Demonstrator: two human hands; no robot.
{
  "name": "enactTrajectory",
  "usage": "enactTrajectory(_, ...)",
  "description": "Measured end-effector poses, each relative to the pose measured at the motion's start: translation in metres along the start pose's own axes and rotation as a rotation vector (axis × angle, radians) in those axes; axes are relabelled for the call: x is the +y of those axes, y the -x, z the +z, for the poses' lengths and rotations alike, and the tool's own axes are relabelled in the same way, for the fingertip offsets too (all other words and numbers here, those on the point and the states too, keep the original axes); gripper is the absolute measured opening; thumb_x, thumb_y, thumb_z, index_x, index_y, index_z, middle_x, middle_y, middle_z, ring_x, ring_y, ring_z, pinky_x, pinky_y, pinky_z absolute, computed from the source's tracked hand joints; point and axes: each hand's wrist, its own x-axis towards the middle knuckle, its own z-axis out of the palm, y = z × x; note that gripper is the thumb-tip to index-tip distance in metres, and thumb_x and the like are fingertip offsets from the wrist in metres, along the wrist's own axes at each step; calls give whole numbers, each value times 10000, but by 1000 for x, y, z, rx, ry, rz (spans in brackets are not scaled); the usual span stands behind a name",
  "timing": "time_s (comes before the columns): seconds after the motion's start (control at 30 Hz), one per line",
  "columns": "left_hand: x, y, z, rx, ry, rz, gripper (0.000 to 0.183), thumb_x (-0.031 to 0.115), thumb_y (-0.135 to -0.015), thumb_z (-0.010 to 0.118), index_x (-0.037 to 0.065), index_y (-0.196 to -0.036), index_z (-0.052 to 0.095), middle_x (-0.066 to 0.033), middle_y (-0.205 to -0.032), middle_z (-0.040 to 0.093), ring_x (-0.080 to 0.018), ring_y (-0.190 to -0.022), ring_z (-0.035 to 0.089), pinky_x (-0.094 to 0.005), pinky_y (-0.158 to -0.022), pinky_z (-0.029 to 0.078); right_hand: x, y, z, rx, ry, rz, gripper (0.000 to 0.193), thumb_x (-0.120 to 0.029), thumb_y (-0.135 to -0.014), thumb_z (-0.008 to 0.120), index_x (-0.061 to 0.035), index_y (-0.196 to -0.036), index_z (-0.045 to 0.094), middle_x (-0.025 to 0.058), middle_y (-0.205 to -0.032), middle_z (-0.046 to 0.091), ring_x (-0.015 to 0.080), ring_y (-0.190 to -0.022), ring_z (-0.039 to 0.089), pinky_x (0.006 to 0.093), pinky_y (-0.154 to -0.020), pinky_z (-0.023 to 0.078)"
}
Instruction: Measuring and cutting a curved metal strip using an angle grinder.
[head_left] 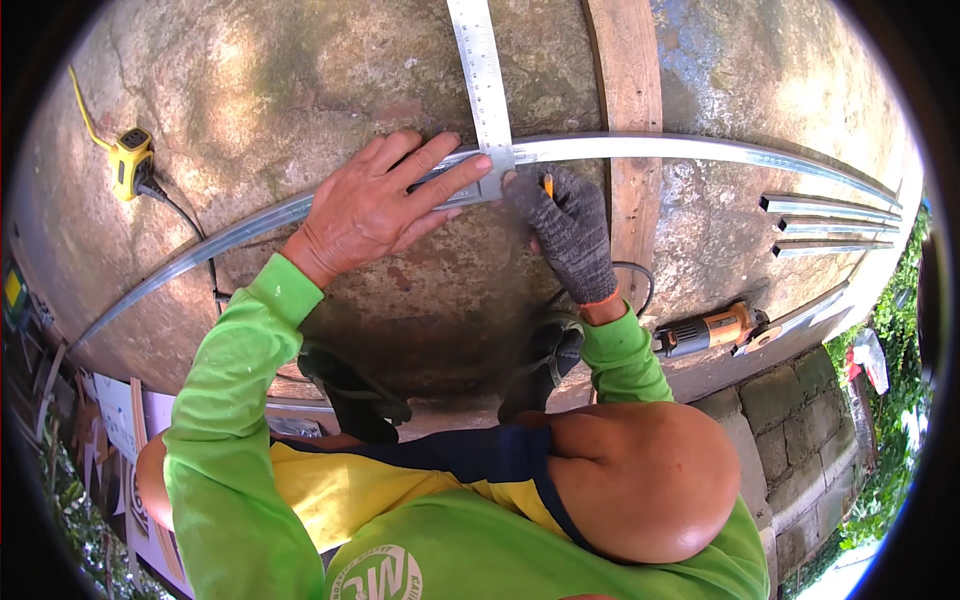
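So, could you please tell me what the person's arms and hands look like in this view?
Both arms wear bright lime-green long sleeves. The left hand is bare. The right hand wears a dark grey knitted work glove with an orange band at the cuff.

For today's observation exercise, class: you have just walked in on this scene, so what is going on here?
A person in a green long-sleeved shirt crouches over a concrete floor. The bare left hand presses a steel square ruler flat against a long metal channel. The gloved right hand holds an orange pencil at the ruler's edge on the channel. An angle grinder and cut channel pieces lie to the right.
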Motion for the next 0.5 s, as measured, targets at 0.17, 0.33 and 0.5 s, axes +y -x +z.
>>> enactTrajectory(0.17,0,0,3,-9,-9,-1,679,240,-775,753,216,-1415,529,-63,-1328,549,-272,-1012,537,-362,-899,516,-3,8,-26,8,181,-77,205,-202,-932,670,0,-963,686,24,-725,626,80,-658,537,275,-600,453)
enactTrajectory(0.33,3,0,-2,10,20,-4,674,219,-773,753,184,-1409,531,-83,-1311,552,-285,-1009,541,-369,-895,514,-10,21,-39,0,555,-523,234,-103,-941,609,-7,-1152,645,153,-906,694,212,-815,671,346,-726,520)
enactTrajectory(0.5,1,-1,0,9,-14,14,669,228,-804,730,189,-1431,500,-83,-1283,552,-276,-1015,532,-371,-902,508,-27,24,-16,129,416,-191,252,-63,-884,666,-14,-1132,661,192,-953,702,326,-841,702,368,-750,552)
